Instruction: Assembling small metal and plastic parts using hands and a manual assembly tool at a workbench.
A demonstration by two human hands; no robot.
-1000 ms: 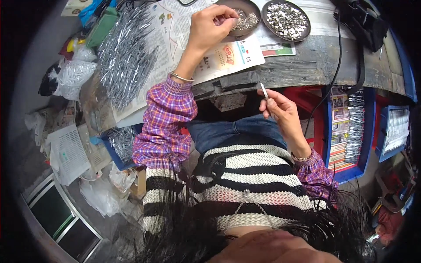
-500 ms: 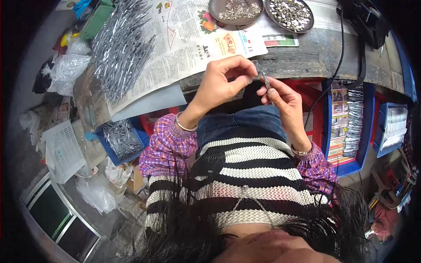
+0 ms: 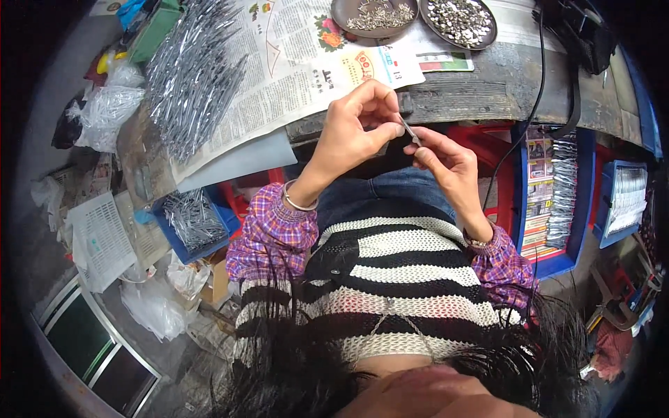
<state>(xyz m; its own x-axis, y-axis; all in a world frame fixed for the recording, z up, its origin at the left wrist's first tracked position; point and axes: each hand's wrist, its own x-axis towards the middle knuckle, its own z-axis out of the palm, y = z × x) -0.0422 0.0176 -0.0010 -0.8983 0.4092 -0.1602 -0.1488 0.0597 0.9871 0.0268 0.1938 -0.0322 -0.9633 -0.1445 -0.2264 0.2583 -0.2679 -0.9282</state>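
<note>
My right hand (image 3: 449,161) pinches a slim grey metal piece (image 3: 410,129) between thumb and fingers, just in front of the bench edge. The piece tilts, its far end pointing up and left toward my left hand (image 3: 359,129). The left thumb and fingers are bent together in a pinch at that far end; whatever small thing lies between them is hidden. On the newspaper (image 3: 293,83) to the left lies a large pile of similar slim metal pieces (image 3: 195,76). Two round dishes stand at the back: one holds small metal pins (image 3: 380,17), the other small shiny round bits (image 3: 460,22).
A blue bin (image 3: 187,252) of metal pieces sits below the bench at left. At right stand a blue tray (image 3: 568,259) with rows of pieces and a smaller blue tray (image 3: 605,240). A black cable (image 3: 542,90) hangs over the bench edge. Plastic bags (image 3: 115,108) lie far left.
The metal piece has tipped over to the left and its far end now meets my left fingertips. My right hand has turned slightly with it; the left hand has hardly moved.
</note>
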